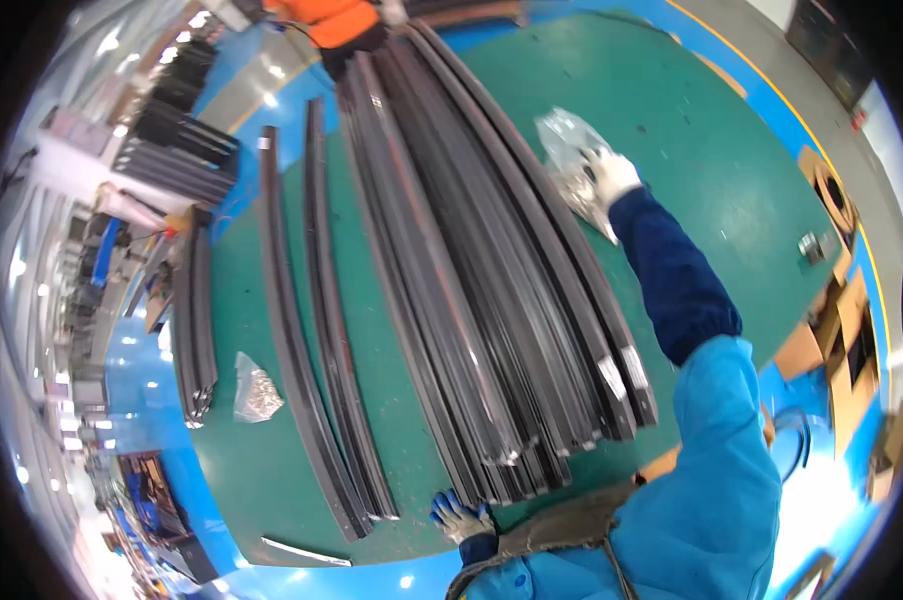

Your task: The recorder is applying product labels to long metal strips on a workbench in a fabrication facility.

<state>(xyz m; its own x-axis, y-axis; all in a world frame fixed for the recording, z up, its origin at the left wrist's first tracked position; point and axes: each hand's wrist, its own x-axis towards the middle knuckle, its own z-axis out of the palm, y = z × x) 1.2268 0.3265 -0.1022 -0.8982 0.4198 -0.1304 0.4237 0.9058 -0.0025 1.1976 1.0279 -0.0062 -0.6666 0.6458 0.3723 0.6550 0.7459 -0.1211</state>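
Observation:
My right hand (612, 177), in a white work glove, reaches far out to the right of the long dark profiles. Its fingers are curled on a clear plastic bag (570, 135) that lies on the green table and has small pale metal parts at its near end. My left hand (460, 518), in a white and blue glove, rests at the table's near edge with fingers spread, holding nothing. Just beyond it are the near ends of a thick bundle of dark metal profiles (472, 250). Pale labels (612, 377) stick to a few profile ends.
Two separate rows of profiles (292, 300) lie left of the bundle, with a shorter stack (194, 320) farther left. A second bag of small parts (258, 390) sits between them. A thin pale strip (307, 551) lies near the front edge. Cardboard boxes (840, 340) stand at right; a person in orange (332, 20) is at the far end.

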